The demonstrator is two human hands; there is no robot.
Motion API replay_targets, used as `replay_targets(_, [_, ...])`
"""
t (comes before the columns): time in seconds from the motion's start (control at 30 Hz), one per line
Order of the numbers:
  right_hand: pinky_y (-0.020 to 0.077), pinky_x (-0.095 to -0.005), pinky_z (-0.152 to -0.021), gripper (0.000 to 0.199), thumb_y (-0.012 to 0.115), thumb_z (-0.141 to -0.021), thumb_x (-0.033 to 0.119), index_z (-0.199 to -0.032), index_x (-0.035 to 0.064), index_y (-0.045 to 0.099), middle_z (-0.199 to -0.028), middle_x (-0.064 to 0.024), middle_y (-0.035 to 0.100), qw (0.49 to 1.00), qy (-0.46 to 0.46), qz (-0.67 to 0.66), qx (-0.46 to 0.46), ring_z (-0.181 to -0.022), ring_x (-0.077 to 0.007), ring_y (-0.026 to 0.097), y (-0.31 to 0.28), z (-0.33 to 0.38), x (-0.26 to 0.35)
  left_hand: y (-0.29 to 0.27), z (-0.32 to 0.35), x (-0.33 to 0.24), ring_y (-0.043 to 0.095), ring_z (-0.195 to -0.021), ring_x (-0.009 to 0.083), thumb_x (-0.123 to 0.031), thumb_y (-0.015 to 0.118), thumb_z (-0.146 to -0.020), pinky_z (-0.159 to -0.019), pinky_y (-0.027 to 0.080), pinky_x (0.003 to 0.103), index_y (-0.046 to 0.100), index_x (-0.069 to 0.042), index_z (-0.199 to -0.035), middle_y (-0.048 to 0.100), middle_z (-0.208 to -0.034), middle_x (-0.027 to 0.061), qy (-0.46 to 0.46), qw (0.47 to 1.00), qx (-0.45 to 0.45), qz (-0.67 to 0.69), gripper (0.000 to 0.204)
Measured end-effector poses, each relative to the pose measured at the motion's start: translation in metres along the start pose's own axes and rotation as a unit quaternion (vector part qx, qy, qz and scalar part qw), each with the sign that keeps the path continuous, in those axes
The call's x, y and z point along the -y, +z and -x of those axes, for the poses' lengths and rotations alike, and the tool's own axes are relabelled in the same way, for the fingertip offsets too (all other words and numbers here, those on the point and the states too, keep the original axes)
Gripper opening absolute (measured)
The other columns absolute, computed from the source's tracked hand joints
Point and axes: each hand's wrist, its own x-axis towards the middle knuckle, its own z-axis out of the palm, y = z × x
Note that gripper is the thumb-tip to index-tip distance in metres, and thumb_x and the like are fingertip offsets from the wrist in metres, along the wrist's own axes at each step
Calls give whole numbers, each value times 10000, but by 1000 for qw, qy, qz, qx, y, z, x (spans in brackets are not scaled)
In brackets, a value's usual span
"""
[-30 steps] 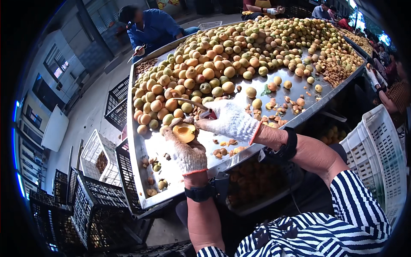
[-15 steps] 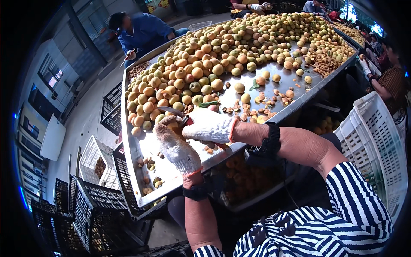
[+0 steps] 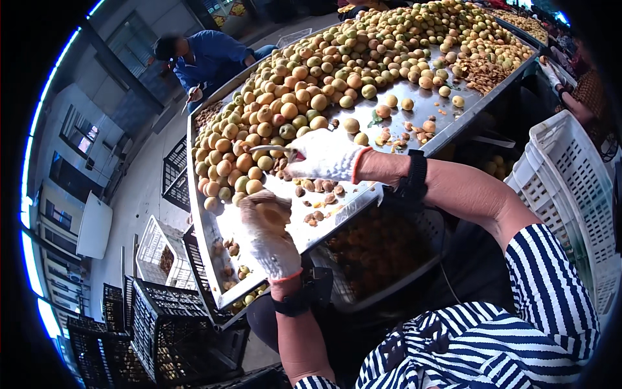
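My right hand (image 3: 327, 155), in a white knitted glove, is closed around a small knife with a thin curved blade (image 3: 270, 148) and a reddish handle. The blade points left over the edge of the heap of apricots (image 3: 285, 97). My left hand (image 3: 265, 236) wears a soiled white glove and is above the near left part of the metal table (image 3: 217, 285). Its fingers are blurred and bent, so whether anything lies in them is unclear. Pits and cut pieces (image 3: 317, 188) lie on the metal beneath my right hand.
Below the table edge stands a crate of apricot flesh (image 3: 376, 253). A white perforated crate (image 3: 570, 194) is at my right; black crates (image 3: 175, 311) and a white crate (image 3: 159, 249) stand left. A person in blue (image 3: 214, 58) works across the table.
My hands have moved apart: the right with the knife went slightly up, the left down, away from the blade. The apricot between them no longer shows. The view has shifted a little.
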Motion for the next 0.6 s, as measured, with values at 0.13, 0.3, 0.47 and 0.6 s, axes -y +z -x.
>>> replay_targets(0.13, [416, -244, -389, 278, 599, -833, 289, -898, 27, 530, -671, -51, 573, 928, 183, -324, 20, -430, -106, 511, -39, 28, -8, 14, 34, 9, 566, -957, 169, -191, 566, -874, -814, 450, 279, 553, -19, -1092, 590, -1034, 111, -98, 959, 242, -115, 278])
replay_targets(0.3, [351, -197, -347, 157, 524, -891, 208, -938, 63, 484, -643, 8, 503, 855, 261, -448, -9, -405, -52, 430, -46, 65, -45, 9, 14, -26, 554, -983, 157, -85, 585, -832, -837, 441, 271, 555, -17, -1099, 594, -1042, 92, -92, 942, 233, -225, 277])
replay_targets(0.47, [342, -180, -334, 188, 446, -955, 278, -964, 95, 489, -623, 26, 499, 781, 285, -556, -5, -390, -40, 422, -60, 97, -59, -60, -113, -28, 563, -761, 123, -92, 535, -812, -704, 456, 244, 599, 28, -1005, 619, -884, 66, 9, 887, 136, -440, 237])
replay_targets(0.6, [319, -204, -303, 236, 428, -963, 307, -985, 79, 486, -542, 24, 448, 821, 255, -510, 8, -349, -54, 387, -56, 98, -48, -142, -183, 20, 579, -627, 134, -152, 559, -777, -558, 471, 258, 613, -19, -971, 596, -716, 69, 39, 706, 140, -693, 241])
